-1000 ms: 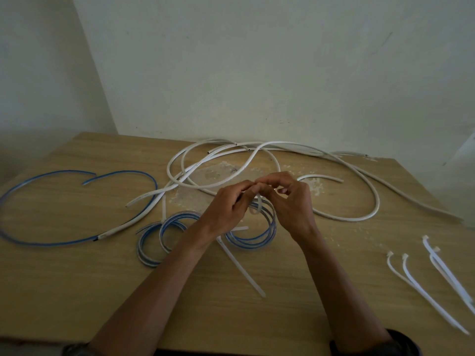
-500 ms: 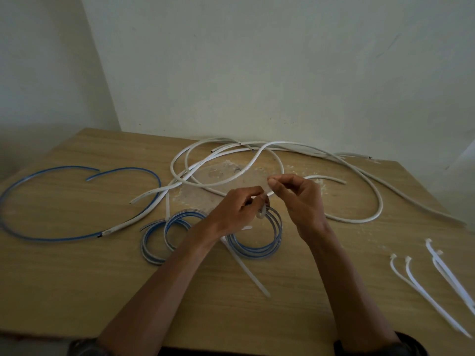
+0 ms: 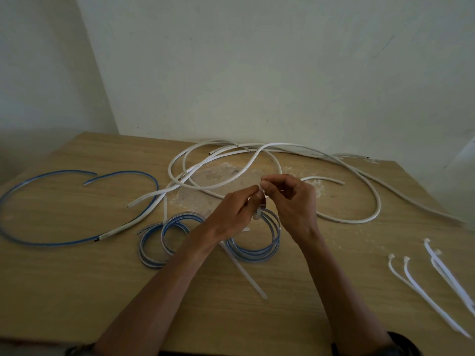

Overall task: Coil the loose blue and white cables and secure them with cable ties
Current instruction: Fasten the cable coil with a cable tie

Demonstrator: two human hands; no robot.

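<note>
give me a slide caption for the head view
Left hand and right hand pinch a cable tie on a blue coil, spare ties lying at right.

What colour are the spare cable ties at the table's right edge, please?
They are white plastic cable ties; head view.

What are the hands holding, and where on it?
A cable tie looped on the blue coil: left hand at its head by the coil, right hand pinching the strap above.
</note>
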